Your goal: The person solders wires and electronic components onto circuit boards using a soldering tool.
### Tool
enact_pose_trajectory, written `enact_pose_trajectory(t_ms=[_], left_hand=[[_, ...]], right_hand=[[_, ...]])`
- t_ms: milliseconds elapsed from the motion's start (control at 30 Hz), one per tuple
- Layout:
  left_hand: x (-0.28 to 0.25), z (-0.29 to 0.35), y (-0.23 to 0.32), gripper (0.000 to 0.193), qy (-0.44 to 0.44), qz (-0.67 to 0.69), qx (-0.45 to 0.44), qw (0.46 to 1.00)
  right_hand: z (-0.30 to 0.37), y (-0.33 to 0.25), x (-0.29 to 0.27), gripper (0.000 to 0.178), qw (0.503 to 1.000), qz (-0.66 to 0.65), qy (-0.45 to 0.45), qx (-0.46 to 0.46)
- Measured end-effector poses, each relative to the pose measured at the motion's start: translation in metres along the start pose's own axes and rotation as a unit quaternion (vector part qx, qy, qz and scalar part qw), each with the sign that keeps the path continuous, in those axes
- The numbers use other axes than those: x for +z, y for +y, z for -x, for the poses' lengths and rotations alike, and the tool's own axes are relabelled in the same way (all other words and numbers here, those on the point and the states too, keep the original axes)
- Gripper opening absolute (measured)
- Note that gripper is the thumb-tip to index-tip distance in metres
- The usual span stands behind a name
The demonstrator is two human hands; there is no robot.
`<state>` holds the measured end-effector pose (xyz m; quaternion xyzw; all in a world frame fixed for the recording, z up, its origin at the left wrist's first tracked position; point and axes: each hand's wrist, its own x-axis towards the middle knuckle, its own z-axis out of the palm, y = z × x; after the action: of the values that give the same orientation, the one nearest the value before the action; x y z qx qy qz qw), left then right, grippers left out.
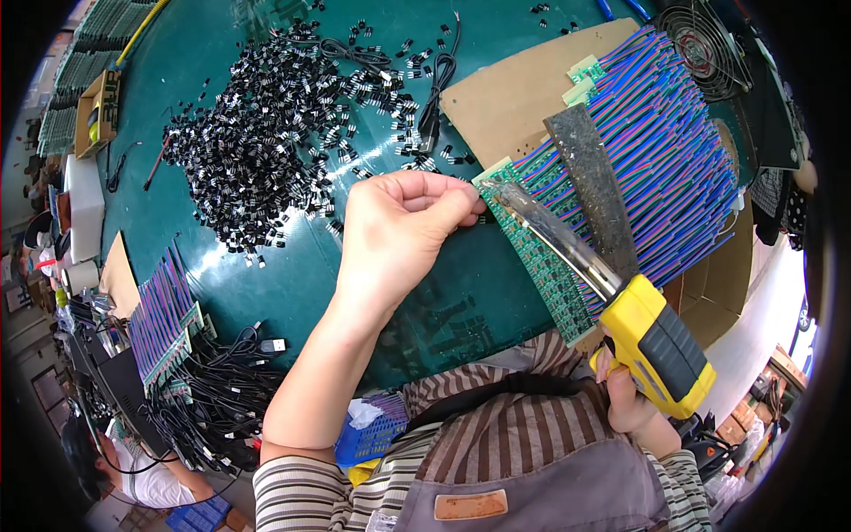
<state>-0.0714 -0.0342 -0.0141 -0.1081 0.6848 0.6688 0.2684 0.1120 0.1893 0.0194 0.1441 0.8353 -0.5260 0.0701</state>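
My left hand [399, 222] is closed in a pinch at the far left corner of a green circuit board panel [541, 248]. At its fingertips shows a bit of a small black component, mostly hidden by the fingers. My right hand [625, 395] grips a yellow and black soldering gun [660, 346] from below. The gun's metal barrel slants over the panel, its tip close to my left fingertips. Rows of blue, red and dark wires [665, 160] run from the panel toward the far right. A dark metal bar [592, 186] lies across them.
A big heap of small black three-legged components [257, 133] covers the far left of the green table [425, 293]. Cardboard [505, 97] lies under the wires. Black USB cables [208, 390] are bunched at near left. A fan [705, 49] stands at far right.
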Motion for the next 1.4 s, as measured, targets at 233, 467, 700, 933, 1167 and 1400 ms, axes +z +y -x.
enact_pose_trajectory(t_ms=[233,467,700,933,1167,1400], left_hand=[[-0.001,-0.001,-0.002,0.016,-0.003,0.002,0.004,1.000],[0.000,-0.001,-0.002,0.016,0.005,0.002,0.009,1.000],[0.001,-0.001,-0.004,0.016,0.011,-0.002,0.022,1.000],[0.003,0.000,-0.004,0.015,0.015,0.003,0.022,1.000],[-0.008,0.006,0.007,0.017,-0.009,0.011,0.017,1.000],[-0.013,0.001,0.014,0.017,0.158,-0.350,0.176,0.906]], right_hand=[[-0.006,0.000,0.002,0.028,0.996,0.050,-0.001,-0.073],[-0.004,0.000,0.001,0.023,0.995,0.068,0.004,-0.068],[-0.002,-0.001,-0.001,0.022,0.995,0.081,-0.005,-0.054],[0.006,0.010,-0.005,0.020,1.000,-0.007,0.007,0.012],[0.014,0.035,-0.012,0.048,0.999,0.016,-0.050,-0.004],[0.013,0.028,-0.013,0.074,0.997,0.033,-0.070,-0.011]])
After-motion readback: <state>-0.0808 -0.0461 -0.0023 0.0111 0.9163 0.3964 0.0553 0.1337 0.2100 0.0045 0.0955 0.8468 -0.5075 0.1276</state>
